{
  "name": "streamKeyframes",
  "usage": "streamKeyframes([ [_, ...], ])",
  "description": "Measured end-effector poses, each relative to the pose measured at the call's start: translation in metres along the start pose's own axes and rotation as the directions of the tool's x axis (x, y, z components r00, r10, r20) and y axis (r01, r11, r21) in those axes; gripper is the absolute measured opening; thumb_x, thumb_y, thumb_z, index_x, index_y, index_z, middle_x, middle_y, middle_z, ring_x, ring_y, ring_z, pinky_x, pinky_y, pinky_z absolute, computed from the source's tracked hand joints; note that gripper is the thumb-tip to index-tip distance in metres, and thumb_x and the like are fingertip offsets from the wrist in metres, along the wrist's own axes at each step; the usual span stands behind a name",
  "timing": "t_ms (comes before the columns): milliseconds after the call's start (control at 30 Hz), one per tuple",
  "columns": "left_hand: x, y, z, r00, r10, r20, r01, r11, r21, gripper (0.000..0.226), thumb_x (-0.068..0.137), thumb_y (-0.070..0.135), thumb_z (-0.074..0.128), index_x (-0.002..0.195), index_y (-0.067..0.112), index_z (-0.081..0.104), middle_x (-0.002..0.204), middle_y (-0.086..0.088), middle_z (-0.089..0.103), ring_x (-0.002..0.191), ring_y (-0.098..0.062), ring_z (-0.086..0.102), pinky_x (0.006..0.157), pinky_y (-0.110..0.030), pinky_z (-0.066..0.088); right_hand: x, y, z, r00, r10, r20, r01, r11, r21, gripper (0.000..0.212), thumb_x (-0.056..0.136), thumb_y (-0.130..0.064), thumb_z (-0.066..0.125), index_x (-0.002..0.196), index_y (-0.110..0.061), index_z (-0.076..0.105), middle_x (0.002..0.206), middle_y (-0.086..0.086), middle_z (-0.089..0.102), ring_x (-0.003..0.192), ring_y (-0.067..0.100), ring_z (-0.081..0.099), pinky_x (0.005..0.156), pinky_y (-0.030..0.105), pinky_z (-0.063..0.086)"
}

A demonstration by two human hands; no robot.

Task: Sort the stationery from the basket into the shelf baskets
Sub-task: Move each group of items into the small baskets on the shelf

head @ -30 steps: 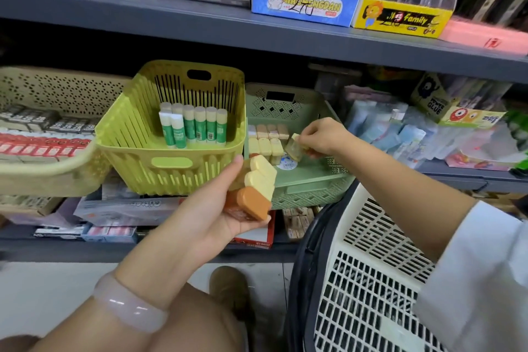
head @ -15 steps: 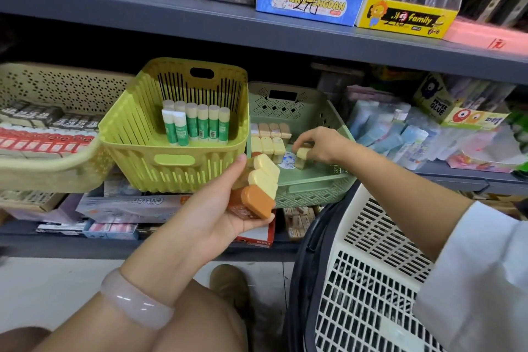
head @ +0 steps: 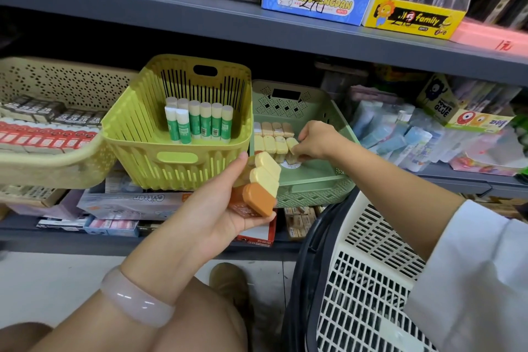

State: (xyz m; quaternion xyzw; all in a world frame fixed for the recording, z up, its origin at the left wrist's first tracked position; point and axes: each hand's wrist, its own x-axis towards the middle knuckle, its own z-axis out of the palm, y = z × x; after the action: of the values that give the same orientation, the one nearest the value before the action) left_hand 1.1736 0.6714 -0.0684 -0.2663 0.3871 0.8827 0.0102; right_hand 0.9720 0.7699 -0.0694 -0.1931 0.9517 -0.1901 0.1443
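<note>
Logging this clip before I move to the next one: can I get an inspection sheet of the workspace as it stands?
Surface: grey shelf with baskets below it.
Job's things: pale green basket holds rows of yellow erasers; lime basket holds upright glue sticks; white carry basket at lower right.
Clutter: beige basket of boxed items; loose packets at right.
Grippers: left hand grips a stack of erasers; right hand fingers pinch one eraser at the row's end.
Cables: nothing seen.
Surroundings: display boxes above, floor below.
</note>
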Motion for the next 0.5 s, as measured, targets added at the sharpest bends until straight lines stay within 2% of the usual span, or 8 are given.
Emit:
streamKeyframes([
  [33,-0.0001,0.0002,-0.0003,1.000,0.001,0.002,-0.001,1.000,-0.001,0.047,0.079,0.039,0.061,0.116,0.010,0.058,0.102,-0.021,0.067,0.056,-0.023,0.068,0.045,-0.033,0.052,0.0000,0.0000,0.0013,1.000,0.000,0.001,0.000,0.999,0.035,0.020,0.076,-0.009,0.065,0.061,-0.013,0.052,0.080,0.016,0.069,0.072,0.021,0.064,0.086,0.036,0.054],
  [100,-0.0006,0.0003,-0.0004,1.000,0.004,0.009,-0.004,1.000,0.007,0.047,0.077,0.039,0.062,0.114,0.010,0.059,0.101,-0.021,0.067,0.056,-0.023,0.068,0.045,-0.033,0.052,-0.0007,0.0019,0.0029,1.000,-0.006,0.012,0.005,0.993,0.115,0.009,0.078,-0.009,0.066,0.071,-0.007,0.061,0.085,0.014,0.070,0.081,0.021,0.065,0.088,0.041,0.053],
  [200,-0.0009,0.0001,-0.0006,1.000,0.009,0.009,-0.009,1.000,0.004,0.046,0.076,0.039,0.062,0.112,0.010,0.060,0.100,-0.021,0.068,0.056,-0.023,0.068,0.046,-0.033,0.052,-0.0029,0.0053,0.0028,0.998,-0.040,0.039,0.032,0.983,0.182,0.019,0.079,-0.014,0.070,0.076,-0.014,0.051,0.097,0.014,0.067,0.093,0.026,0.065,0.088,0.040,0.052],
  [267,-0.0015,0.0001,-0.0006,1.000,0.010,0.010,-0.010,1.000,0.003,0.044,0.077,0.039,0.061,0.111,0.010,0.060,0.100,-0.020,0.068,0.056,-0.023,0.068,0.046,-0.033,0.052,-0.0035,0.0060,0.0030,0.995,-0.088,0.057,0.085,0.995,0.045,0.028,0.076,-0.022,0.074,0.083,-0.015,0.048,0.093,0.008,0.060,0.086,0.024,0.059,0.076,0.035,0.050],
  [333,-0.0022,0.0003,-0.0006,1.000,0.012,0.010,-0.012,1.000,0.001,0.043,0.078,0.039,0.061,0.110,0.010,0.060,0.099,-0.020,0.068,0.057,-0.023,0.068,0.046,-0.034,0.053,-0.0031,0.0043,0.0041,0.992,-0.122,0.032,0.124,0.988,-0.095,0.032,0.076,-0.027,0.074,0.086,-0.015,0.046,0.082,0.001,0.052,0.076,0.020,0.051,0.062,0.028,0.041],
  [400,-0.0023,0.0010,-0.0006,1.000,0.013,0.010,-0.013,1.000,-0.003,0.043,0.078,0.039,0.061,0.111,0.011,0.059,0.099,-0.020,0.068,0.057,-0.023,0.068,0.046,-0.033,0.053,-0.0016,0.0015,0.0055,0.989,-0.147,-0.006,0.145,0.976,-0.161,0.031,0.077,-0.026,0.073,0.078,-0.016,0.043,0.073,-0.003,0.047,0.068,0.016,0.046,0.052,0.025,0.032],
  [500,-0.0019,0.0016,0.0008,1.000,0.012,0.008,-0.012,1.000,-0.011,0.044,0.080,0.038,0.061,0.114,0.010,0.059,0.101,-0.020,0.067,0.058,-0.024,0.067,0.046,-0.033,0.053,0.0002,0.0000,0.0073,0.988,-0.151,-0.037,0.141,0.972,-0.186,0.032,0.080,-0.024,0.070,0.071,-0.019,0.039,0.071,-0.003,0.046,0.062,0.014,0.043,0.047,0.023,0.028],
])
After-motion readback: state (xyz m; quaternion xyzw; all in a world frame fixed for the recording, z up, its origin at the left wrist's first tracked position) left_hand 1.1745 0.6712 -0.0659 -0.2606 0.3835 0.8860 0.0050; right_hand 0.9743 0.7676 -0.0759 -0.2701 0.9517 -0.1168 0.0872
